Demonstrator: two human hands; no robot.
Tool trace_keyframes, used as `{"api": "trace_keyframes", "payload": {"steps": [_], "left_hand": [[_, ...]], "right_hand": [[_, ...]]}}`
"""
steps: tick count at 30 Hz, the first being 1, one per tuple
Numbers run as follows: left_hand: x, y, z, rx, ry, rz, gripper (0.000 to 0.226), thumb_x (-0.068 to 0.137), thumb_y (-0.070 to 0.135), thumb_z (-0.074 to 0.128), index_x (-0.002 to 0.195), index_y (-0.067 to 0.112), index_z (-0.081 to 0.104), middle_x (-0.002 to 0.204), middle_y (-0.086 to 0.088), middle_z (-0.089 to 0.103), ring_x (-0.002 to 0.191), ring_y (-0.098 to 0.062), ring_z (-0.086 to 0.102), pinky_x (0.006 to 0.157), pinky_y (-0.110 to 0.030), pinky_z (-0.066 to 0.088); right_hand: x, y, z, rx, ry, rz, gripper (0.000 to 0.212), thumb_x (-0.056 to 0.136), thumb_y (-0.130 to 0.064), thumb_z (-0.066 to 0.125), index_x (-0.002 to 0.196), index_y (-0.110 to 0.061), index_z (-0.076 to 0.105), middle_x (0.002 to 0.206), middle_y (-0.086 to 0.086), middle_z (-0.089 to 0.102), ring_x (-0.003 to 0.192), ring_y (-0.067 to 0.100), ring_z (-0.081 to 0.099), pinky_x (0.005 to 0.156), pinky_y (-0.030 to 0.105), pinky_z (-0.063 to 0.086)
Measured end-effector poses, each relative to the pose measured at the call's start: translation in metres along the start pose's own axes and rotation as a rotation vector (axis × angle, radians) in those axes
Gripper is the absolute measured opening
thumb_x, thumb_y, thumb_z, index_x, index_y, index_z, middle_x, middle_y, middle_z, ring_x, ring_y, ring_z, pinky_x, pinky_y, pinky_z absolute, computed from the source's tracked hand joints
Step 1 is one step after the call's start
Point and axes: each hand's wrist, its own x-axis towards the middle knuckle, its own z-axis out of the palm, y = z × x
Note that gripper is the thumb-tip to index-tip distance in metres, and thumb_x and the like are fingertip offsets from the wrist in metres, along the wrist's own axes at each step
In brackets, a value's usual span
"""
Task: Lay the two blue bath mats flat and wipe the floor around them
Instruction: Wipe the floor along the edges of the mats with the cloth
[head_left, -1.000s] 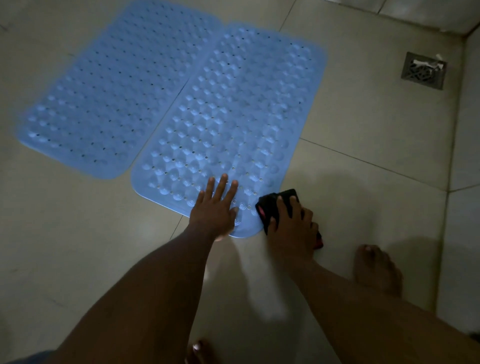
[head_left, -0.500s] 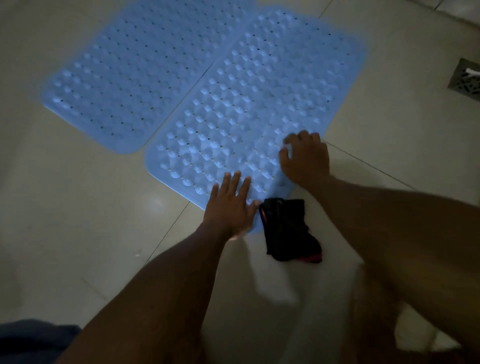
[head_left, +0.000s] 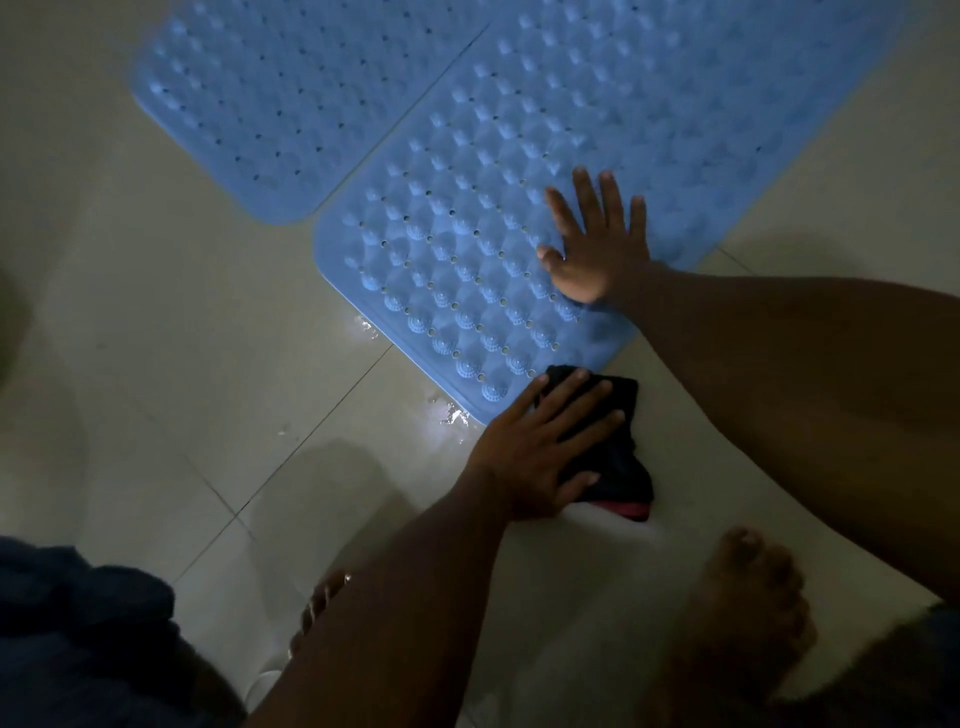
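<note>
fingers of left hand flat on dark cloth, right hand spread on blue mat

L hand: flat on black cloth, at mat edge
R hand: spread on near mat
Far mat: flat alongside

No readable text, label, brand or number shows anywhere here.

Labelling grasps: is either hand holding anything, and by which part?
Nothing is gripped. The left hand rests flat on the crumpled black cloth; the right hand lies flat, fingers spread, on the nearer blue studded bath mat.
</note>
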Motion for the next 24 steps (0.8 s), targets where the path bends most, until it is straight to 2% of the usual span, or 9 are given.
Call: {"api": "trace_keyframes", "payload": {"steps": [6,13,17,20,24], "left_hand": [[-0.007,-0.007,0.001,0.04,-0.014,0.002,0.067,0.101,0.054,0.042,0.161,0.027,0.028,0.17,-0.003,0.017,0.159,-0.027,0.007,0.127,-0.051,0.01],[-0.047,-0.002,0.007,0.009,0.009,-0.065,0.062,0.104,0.048,0.041,0.16,0.023,0.032,0.169,-0.004,0.019,0.158,-0.029,0.006,0.126,-0.051,0.013],[-0.08,-0.01,0.013,0.007,0.115,-0.092,0.06,0.101,0.046,0.052,0.155,0.021,0.043,0.165,-0.005,0.032,0.156,-0.03,0.02,0.123,-0.051,0.025],[-0.105,-0.017,0.019,0.006,0.156,-0.14,0.061,0.1,0.048,0.053,0.154,0.022,0.045,0.164,-0.004,0.033,0.155,-0.031,0.023,0.122,-0.051,0.028],[-0.126,-0.028,0.024,0.024,0.189,-0.236,0.064,0.098,0.052,0.051,0.155,0.023,0.043,0.165,-0.005,0.033,0.154,-0.031,0.026,0.12,-0.051,0.031]], "right_hand": [[-0.006,-0.007,0.006,-0.012,0.091,0.021,0.07,0.099,-0.056,0.023,0.16,-0.032,-0.004,0.169,0.004,-0.017,0.155,0.03,-0.017,0.12,0.059,-0.01],[-0.015,-0.031,0.017,0.006,0.222,0.133,0.065,0.101,-0.039,0.029,0.161,-0.026,0.008,0.17,0.006,-0.003,0.156,0.032,-0.004,0.121,0.063,-0.004],[-0.02,-0.049,0.022,0.055,0.301,0.172,0.066,0.099,-0.033,0.033,0.161,-0.021,0.013,0.17,0.008,0.004,0.156,0.033,0.001,0.12,0.064,-0.001],[-0.023,-0.063,0.025,0.076,0.342,0.207,0.067,0.096,-0.033,0.031,0.16,-0.018,0.019,0.169,0.009,0.008,0.156,0.033,0.004,0.121,0.063,0.001],[-0.026,-0.096,0.028,0.055,0.359,0.088,0.063,0.099,-0.033,0.033,0.159,-0.018,0.023,0.169,0.009,0.013,0.156,0.032,0.006,0.122,0.062,0.003]]}}
